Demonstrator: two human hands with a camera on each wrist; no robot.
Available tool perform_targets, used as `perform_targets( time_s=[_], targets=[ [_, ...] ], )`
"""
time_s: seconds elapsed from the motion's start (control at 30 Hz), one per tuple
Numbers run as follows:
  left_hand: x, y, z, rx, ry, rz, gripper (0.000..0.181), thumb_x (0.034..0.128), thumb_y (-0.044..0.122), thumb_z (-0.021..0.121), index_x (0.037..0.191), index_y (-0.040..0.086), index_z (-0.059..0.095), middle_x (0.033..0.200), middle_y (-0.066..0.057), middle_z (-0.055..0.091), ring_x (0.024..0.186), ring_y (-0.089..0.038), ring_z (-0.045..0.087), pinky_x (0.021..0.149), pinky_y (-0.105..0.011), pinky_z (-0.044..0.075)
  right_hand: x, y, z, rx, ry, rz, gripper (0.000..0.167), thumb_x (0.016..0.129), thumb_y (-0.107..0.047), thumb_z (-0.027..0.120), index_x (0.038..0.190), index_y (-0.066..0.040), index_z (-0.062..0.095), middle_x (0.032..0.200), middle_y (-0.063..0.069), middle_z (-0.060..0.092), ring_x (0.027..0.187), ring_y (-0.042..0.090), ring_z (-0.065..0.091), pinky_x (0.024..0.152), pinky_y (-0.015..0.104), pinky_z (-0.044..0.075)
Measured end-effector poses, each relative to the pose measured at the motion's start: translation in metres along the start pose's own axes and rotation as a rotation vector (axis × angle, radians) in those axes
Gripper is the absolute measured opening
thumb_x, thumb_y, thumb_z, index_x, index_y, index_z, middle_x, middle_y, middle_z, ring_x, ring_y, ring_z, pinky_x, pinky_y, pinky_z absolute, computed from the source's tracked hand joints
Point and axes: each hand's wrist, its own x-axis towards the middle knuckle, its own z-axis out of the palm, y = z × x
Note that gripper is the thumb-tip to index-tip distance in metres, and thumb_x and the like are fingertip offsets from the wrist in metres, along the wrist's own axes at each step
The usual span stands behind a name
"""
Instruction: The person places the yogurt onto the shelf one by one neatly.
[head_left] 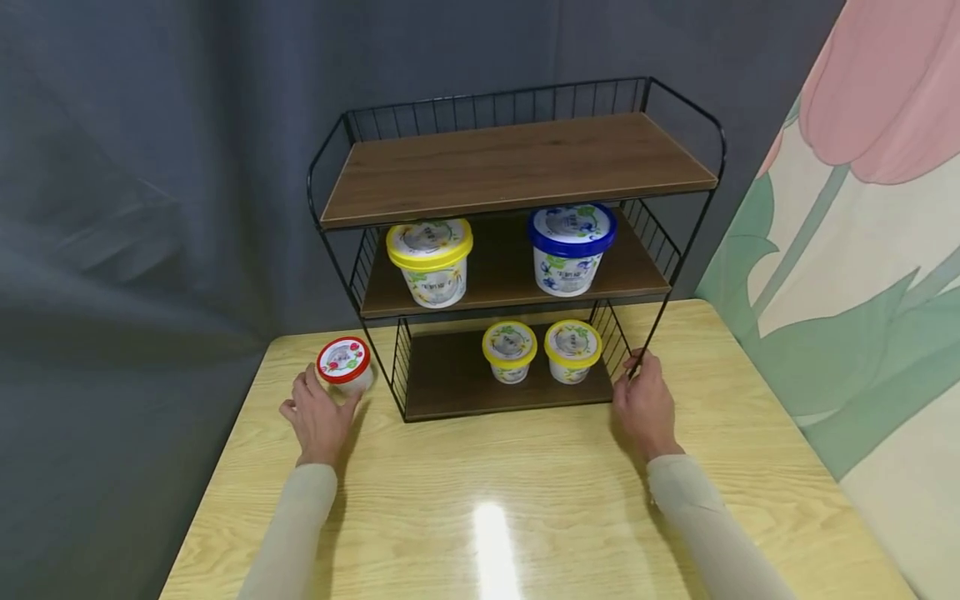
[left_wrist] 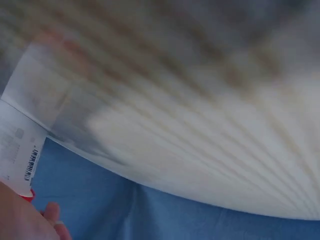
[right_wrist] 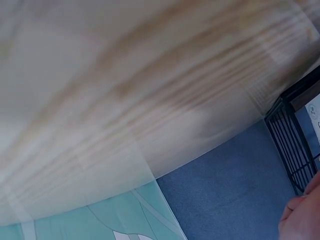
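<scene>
In the head view, my left hand [head_left: 318, 421] has its thumb and forefinger around a small white tub with a red lid [head_left: 345, 360]. This tub stands on the table, left of a black wire rack with brown wooden shelves [head_left: 517, 171]. A barcode on the tub's side [left_wrist: 20, 155] shows in the left wrist view, beside part of my left hand [left_wrist: 30, 220]. Farther right, my right hand [head_left: 647, 408] holds the rack's front right post near its foot. The right wrist view catches only the fingers [right_wrist: 300, 215] by the wire side [right_wrist: 290, 145].
On the middle shelf stand a large yellow-lidded tub [head_left: 431, 262] and a large blue-lidded tub [head_left: 570, 250]. Two small yellow-lidded tubs [head_left: 510, 352] sit on the bottom shelf. A dark curtain [head_left: 150, 208] hangs behind the wooden table [head_left: 420, 500]; a flower-patterned wall [head_left: 862, 292] borders the right.
</scene>
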Motion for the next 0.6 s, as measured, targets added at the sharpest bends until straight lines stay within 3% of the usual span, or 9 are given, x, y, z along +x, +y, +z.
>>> perform_targets(
  time_s=[0.2, 0.37, 0.6],
  targets=[
    [0.011, -0.002, 0.001, -0.019, -0.070, -0.111, 0.114, 0.0783, 0.061, 0.075, 0.156, 0.000, 0.017, 0.146, -0.030, 0.035, 0.125, -0.046, 0.039, 0.097, -0.061, 0.022, 0.003, 0.003, 0.001, 0.001, 0.012, -0.031, 0.029, 0.092, -0.006, 0.048, 0.121, 0.000, 0.050, 0.085, 0.013, 0.054, 0.058, 0.022, 0.050, 0.051, 0.036, 0.037],
    [0.017, -0.001, 0.005, -0.016, -0.107, -0.093, 0.113, 0.0809, 0.064, 0.070, 0.155, -0.002, 0.017, 0.146, -0.031, 0.035, 0.127, -0.047, 0.039, 0.098, -0.061, 0.021, 0.003, 0.004, -0.001, 0.010, 0.002, -0.006, 0.029, 0.093, -0.007, 0.047, 0.121, -0.001, 0.049, 0.084, 0.011, 0.055, 0.059, 0.021, 0.050, 0.052, 0.035, 0.038],
    [0.023, 0.000, 0.006, -0.081, -0.077, -0.091, 0.108, 0.0828, 0.063, 0.068, 0.155, 0.000, 0.020, 0.145, -0.030, 0.037, 0.126, -0.045, 0.041, 0.100, -0.060, 0.020, 0.003, 0.004, -0.001, -0.001, 0.032, -0.053, 0.029, 0.090, -0.004, 0.049, 0.119, -0.001, 0.049, 0.081, 0.012, 0.056, 0.058, 0.022, 0.052, 0.050, 0.036, 0.039]
  ],
)
